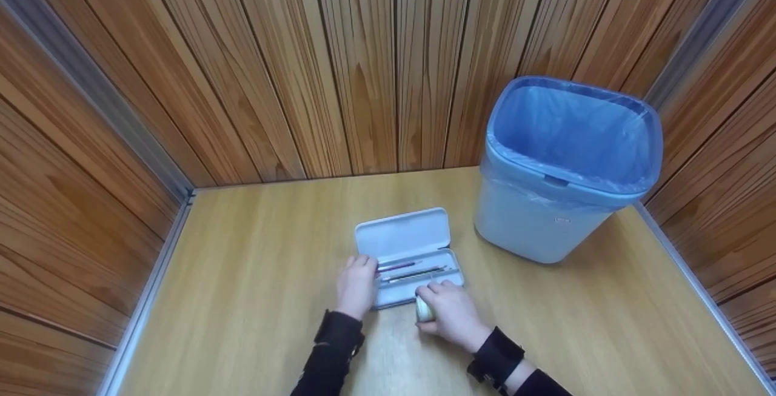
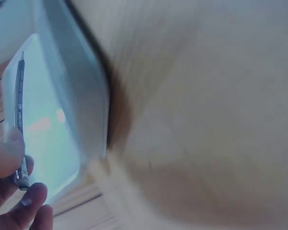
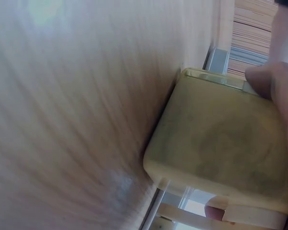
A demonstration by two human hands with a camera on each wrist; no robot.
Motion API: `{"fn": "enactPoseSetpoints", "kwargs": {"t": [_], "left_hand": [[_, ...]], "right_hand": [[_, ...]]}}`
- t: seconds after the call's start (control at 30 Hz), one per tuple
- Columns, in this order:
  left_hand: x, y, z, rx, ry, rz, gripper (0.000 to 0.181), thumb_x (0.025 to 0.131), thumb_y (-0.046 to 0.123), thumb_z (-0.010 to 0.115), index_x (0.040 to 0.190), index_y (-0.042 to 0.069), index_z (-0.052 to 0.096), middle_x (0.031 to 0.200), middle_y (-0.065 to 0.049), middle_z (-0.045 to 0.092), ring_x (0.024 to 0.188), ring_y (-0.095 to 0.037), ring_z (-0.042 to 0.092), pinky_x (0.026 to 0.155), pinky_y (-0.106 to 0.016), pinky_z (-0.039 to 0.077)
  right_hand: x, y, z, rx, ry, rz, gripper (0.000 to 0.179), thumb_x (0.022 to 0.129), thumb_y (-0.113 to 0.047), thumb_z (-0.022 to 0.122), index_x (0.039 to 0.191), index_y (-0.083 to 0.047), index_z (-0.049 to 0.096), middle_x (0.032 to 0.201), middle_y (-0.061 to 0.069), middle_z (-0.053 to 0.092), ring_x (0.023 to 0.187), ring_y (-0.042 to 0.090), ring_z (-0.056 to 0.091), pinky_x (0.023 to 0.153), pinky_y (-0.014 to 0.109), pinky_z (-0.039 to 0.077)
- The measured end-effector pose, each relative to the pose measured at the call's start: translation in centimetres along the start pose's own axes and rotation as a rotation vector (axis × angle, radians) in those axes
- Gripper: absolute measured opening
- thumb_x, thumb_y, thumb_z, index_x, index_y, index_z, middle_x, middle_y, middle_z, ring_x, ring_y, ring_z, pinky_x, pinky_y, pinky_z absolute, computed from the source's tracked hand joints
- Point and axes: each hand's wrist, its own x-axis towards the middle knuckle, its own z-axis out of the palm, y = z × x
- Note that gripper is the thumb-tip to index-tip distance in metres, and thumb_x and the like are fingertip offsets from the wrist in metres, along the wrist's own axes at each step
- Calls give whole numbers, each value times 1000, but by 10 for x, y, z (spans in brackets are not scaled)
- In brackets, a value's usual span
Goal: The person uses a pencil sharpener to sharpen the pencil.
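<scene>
The right hand (image 1: 451,314) is gripping a yellowish box (image 3: 221,139) across its edges, seemingly to steady it beside the near rim of the open pencil case (image 1: 394,295). The left hand (image 1: 356,287) is pinching a pencil (image 2: 20,96) near its blunt end, perhaps keeping the point free. The case is holding another slim writing tool (image 1: 415,275). Farther right, a bag (image 1: 576,135) is lining the blue bin (image 1: 527,226).

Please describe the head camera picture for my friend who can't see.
A person's left hand is at the left end of an open pencil case with pencils, and their right hand grips a small pale object by the case's near edge. A lined blue bin stands to the right.
</scene>
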Motion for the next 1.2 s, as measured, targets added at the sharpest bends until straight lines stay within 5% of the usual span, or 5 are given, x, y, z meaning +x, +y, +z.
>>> {"fn": "enactPoseSetpoints", "kwargs": {"t": [0.2,0.5,0.87,1.2], "left_hand": [[10,15,22,59,-96,3,14,73,7,77,83,10,68,83,-6,71,77,-25,61,67,-36,52],[11,21,28,146,-163,26,8,75,5,66,75,12,68,73,-6,70,69,-25,62,59,-36,51],[6,20,20,30,-178,98,6,76,9,75,74,9,69,71,-6,64,65,-24,60,62,-34,48],[3,19,19,10,-299,42,8,79,12,75,79,7,69,76,-9,65,72,-26,61,67,-36,49]], "right_hand": [[1,1,-1,-9,-12,1,54,63,-40,88,105,-16,64,89,0,67,75,19,57,63,28,45],[-1,0,1,-33,69,-35,55,59,-41,88,101,-15,63,84,-2,65,71,18,55,58,27,42],[-1,1,0,-6,19,-6,55,62,-40,88,105,-15,64,89,0,67,74,19,57,61,29,44],[-1,1,2,-7,31,-10,55,62,-40,88,104,-15,64,87,0,66,73,19,57,60,29,43]]}}
